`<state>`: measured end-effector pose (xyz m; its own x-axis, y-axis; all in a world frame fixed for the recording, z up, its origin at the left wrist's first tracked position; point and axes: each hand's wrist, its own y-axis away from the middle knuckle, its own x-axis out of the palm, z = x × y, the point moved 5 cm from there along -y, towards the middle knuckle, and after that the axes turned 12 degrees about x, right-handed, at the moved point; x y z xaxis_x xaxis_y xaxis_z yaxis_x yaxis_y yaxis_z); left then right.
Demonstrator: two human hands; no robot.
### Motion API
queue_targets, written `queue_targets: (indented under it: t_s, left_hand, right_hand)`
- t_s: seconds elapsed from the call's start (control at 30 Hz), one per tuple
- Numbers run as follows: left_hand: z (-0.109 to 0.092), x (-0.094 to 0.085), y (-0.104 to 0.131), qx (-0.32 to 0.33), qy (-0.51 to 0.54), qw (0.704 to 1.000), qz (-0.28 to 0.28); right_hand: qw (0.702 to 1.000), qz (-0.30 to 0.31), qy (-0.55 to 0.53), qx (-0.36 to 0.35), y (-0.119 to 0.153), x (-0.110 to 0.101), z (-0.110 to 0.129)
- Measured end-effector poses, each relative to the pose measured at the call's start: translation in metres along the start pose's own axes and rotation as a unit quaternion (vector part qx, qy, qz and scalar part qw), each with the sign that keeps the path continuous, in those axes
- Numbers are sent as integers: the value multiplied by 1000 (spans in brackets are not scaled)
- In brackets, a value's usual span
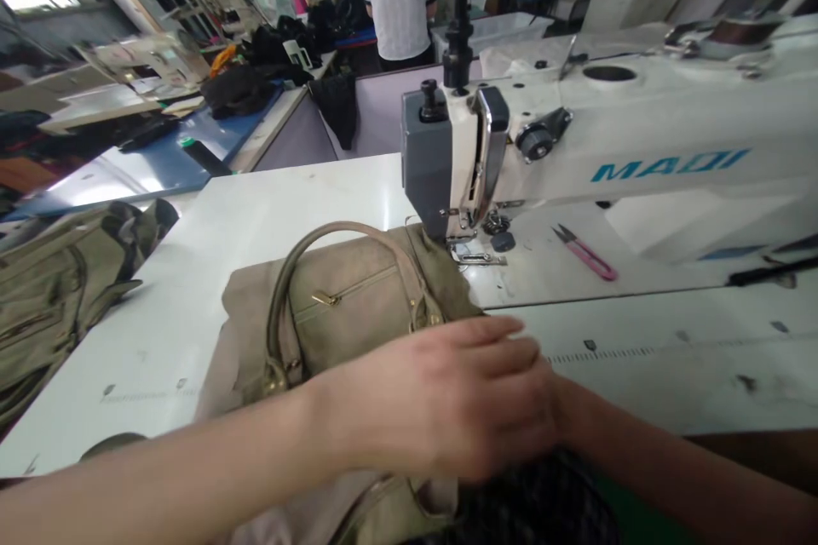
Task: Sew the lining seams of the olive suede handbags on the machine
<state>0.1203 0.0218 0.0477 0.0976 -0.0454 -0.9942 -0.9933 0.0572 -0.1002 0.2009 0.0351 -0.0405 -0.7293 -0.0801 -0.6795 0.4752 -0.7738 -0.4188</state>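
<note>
The left grip (447, 392) is being held across the right grip, which is being mostly hidden; blurred fingers are being kept close together, and whether anything is being pinched by either cannot be told. Just beyond and left of both, the khaki bag (351, 328) is being carried by the white desk (307, 187), its handle (348, 227) being arched upward. Beyond the grip, the bag's far right side is being neighboured by the sewing machine (550, 119); rightward, pink snips (584, 254) are being supported. Farther left, more khaki fabric (44, 281) is being seen.
</note>
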Motion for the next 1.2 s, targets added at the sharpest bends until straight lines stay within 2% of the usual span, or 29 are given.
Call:
queue_targets:
  t_s: [0.03,0.1,0.17,0.2,0.3,0.4,0.5,0.6,0.77,1.0,1.2]
  left_hand:
    - [12,9,-5,-11,-3,1000,18]
    - [43,29,1,-102,-8,992,80]
    - [64,40,22,-204,-15,969,136]
    - [68,42,34,-235,-19,960,152]
    - [62,40,64,-278,-23,950,139]
    - [53,45,76,-309,-29,948,68]
    - [51,58,74,-293,-39,955,24]
    - [52,68,72,-267,-28,963,36]
    - [58,71,78,-262,-26,964,36]
    - [89,77,80,-260,-40,965,23]
    - [115,76,87,-225,-48,973,20]
  right_hand:
    - [1000,15,-6,-5,0,-1,1]
    - [997,66,-21,-42,2,-1,5]
    - [995,75,-7,-59,5,-1,5]
    - [995,69,10,-67,7,-1,5]
    - [993,50,59,-84,12,5,4]
    - [993,26,80,-84,13,8,5]
    - [990,22,80,-110,12,4,9]
    - [986,59,90,-126,9,-2,11]
    - [983,83,100,-130,4,-7,4]
    - [983,78,101,-130,-16,-9,-18]
    - [983,65,119,-127,-29,-5,-30]
